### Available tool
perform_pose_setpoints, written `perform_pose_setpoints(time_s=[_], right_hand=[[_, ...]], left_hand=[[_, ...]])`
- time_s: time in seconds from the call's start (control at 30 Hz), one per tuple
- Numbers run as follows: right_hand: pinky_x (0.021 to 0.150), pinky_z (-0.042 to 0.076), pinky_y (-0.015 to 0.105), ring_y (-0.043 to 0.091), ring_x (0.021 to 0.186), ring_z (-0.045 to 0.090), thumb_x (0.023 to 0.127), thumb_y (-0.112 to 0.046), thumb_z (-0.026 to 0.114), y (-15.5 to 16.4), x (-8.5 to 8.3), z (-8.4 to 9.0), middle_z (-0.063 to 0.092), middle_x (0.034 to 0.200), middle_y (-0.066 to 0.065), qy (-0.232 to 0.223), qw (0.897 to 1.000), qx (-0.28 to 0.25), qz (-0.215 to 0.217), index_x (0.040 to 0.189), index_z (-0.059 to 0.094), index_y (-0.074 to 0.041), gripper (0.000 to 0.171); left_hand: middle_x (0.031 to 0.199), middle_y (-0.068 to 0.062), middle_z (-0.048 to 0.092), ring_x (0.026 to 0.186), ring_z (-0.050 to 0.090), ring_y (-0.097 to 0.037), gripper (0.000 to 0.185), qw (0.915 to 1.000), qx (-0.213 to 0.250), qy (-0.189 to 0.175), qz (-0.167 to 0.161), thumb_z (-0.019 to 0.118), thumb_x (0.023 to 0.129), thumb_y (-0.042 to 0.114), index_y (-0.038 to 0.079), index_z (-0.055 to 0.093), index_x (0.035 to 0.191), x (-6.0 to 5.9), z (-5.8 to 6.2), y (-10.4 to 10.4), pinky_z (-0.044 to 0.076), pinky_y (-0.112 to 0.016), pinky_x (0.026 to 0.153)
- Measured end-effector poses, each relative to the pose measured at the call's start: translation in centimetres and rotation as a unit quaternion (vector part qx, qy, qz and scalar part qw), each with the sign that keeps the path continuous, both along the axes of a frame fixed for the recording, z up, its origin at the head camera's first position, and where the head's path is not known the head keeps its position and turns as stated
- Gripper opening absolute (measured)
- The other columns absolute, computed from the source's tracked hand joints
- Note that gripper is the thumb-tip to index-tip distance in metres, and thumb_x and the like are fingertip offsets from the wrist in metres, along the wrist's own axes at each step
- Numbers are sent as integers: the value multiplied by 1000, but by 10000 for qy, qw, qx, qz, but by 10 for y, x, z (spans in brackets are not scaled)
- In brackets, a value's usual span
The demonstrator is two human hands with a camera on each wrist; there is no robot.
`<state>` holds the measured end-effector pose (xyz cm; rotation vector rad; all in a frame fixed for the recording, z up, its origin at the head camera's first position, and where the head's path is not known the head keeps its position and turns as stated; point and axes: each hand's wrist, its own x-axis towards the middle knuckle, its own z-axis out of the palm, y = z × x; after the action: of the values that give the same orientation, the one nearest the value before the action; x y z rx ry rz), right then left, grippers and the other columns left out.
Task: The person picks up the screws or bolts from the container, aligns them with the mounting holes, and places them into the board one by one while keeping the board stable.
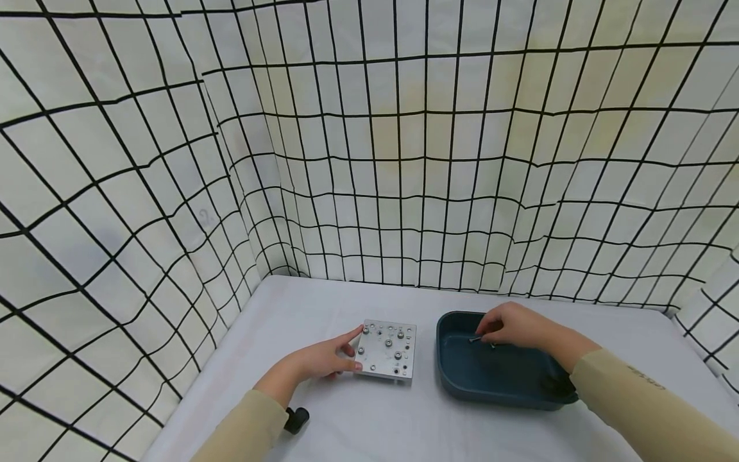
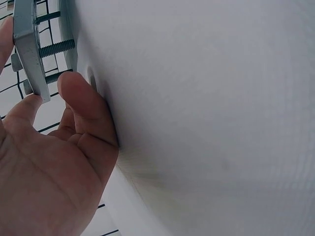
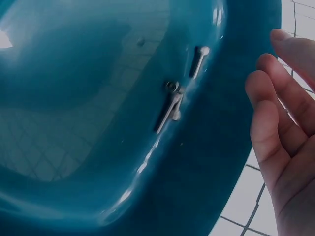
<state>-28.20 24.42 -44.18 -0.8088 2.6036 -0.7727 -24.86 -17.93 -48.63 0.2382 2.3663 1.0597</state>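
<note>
Behind, gridded walls (image 1: 381,173) edge the surface (image 1: 358,423); left fingers (image 2: 23,112) grip a metal plate (image 1: 378,357), right fingers (image 3: 267,130) curve loosely over a tray (image 1: 487,378).

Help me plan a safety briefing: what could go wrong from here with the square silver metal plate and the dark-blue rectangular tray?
The square silver metal plate may tip or shift, as threaded screw shanks protrude underneath and the left hand touches only one side.

Some small silver bolts lie bunched in the dark-blue rectangular tray, so the right hand might grab two or drop one.
</note>
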Motion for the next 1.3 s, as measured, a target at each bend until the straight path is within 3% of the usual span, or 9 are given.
perform_pose_setpoints(time_s=[0.23, 0.63, 0.77, 0.93, 1.07, 1.3], right_hand=[[72, 52, 28, 4, 82, 63, 90, -17, 74, 8, -4, -2, 68, 92, -12, 209, 9985, 473, 188, 100, 76, -14, 11], [71, 53, 30, 3, 78, 62, 87, -12, 75, 10, -7, -3, 69, 89, -12, 779, 9829, 1481, 767, 95, 78, -16, 9], [71, 53, 31, 4, 77, 61, 86, -13, 76, 10, -8, -7, 69, 87, -12, 1140, 9710, 1848, 1003, 93, 78, -17, 9], [69, 53, 29, 4, 74, 61, 83, -12, 78, 10, -10, -16, 67, 83, -13, 1805, 9460, 2231, 1505, 89, 78, -19, 9], [64, 52, 26, 3, 70, 59, 81, -12, 79, 8, -11, -18, 65, 80, -12, 2195, 9307, 2236, 1889, 88, 77, -19, 10], [60, 49, 24, 2, 65, 57, 82, -12, 78, 2, -11, -19, 63, 75, -11, 2568, 9108, 2369, 2199, 87, 77, -17, 7]], left_hand=[[120, -1, 52, 62, 46, -17, 92, 10000, 31, 21, -61, 79, 84, 40, 34, 25, 158, 0, -3, -2, 42, -30, 63], [121, -2, 52, 62, 47, -17, 91, 10000, 18, 4, -17, 79, 84, 41, 35, 25, 158, 0, -1, -3, 42, -31, 63], [122, -1, 53, 62, 48, -17, 91, 10000, -8, 32, -67, 78, 84, 43, 36, 24, 158, 1, -2, -4, 43, -31, 65], [122, 0, 53, 63, 49, -17, 91, 9999, -47, 48, -104, 77, 84, 44, 37, 24, 158, 1, -1, -4, 43, -32, 66], [121, 0, 53, 63, 49, -18, 91, 9999, -89, 29, -81, 78, 84, 44, 37, 24, 158, 2, 0, -4, 42, -32, 66], [121, 1, 53, 62, 48, -17, 91, 9999, -107, 36, -50, 77, 84, 44, 38, 24, 157, 1, -2, -5, 42, -31, 64]])
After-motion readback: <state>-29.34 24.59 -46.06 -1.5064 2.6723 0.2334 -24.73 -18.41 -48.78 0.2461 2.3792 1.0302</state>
